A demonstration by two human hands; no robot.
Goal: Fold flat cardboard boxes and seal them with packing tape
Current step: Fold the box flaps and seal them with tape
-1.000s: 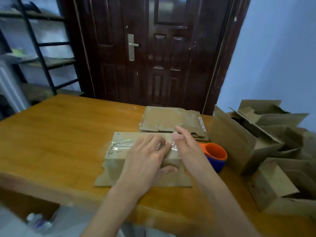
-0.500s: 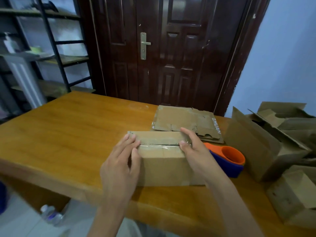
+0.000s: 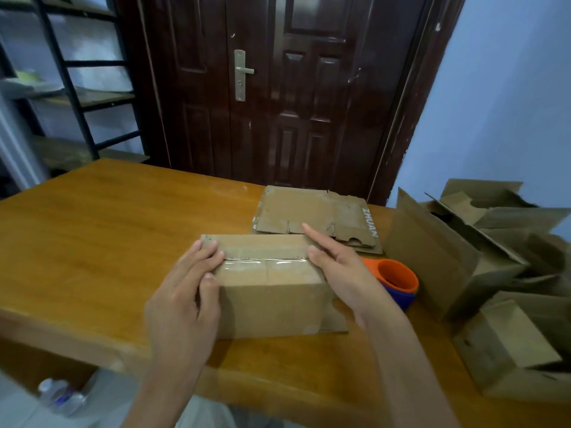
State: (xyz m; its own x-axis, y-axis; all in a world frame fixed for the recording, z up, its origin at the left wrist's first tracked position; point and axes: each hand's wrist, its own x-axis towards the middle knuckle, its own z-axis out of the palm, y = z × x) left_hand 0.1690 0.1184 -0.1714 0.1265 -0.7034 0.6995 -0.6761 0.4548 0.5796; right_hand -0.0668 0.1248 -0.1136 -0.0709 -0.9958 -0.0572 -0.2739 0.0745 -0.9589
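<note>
- While resting on the table (image 3: 92, 230), taped box (image 3: 272, 285) flanked by both hands.
- Left hand (image 3: 182, 304) gripping its left end.
- Right hand (image 3: 343, 270) flat against right end, fingers straight.

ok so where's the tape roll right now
In the head view the tape roll sits on the table to the right of the box, just behind the right hand and in front of the flat cardboard stack.
</note>
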